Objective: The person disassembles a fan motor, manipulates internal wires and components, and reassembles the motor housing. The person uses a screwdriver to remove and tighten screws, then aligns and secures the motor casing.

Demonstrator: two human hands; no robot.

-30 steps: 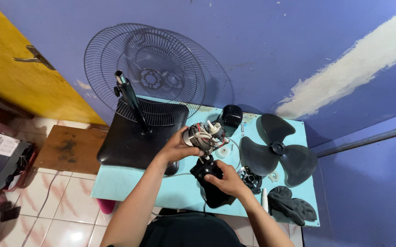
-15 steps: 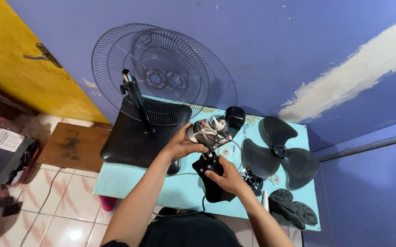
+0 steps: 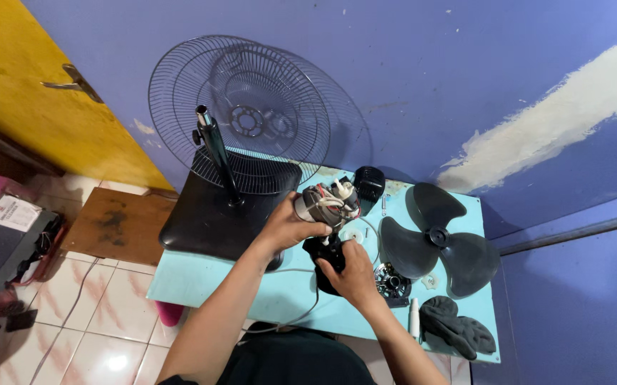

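Between the two hands, over the light-blue table [image 3: 201,285], sits the fan motor [image 3: 326,203] with its exposed wiring. The left hand [image 3: 286,224] is clamped on the motor's left side. The right hand [image 3: 355,271] grips the black housing [image 3: 326,257] just below the motor. To the right of the right hand lies the three-blade fan blade [image 3: 433,239]. Beyond the left hand stands the wire grille [image 3: 241,114].

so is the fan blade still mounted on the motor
No, the three-winged fan blade lies flat on the light blue table, to the side of the motor that the left hand holds.
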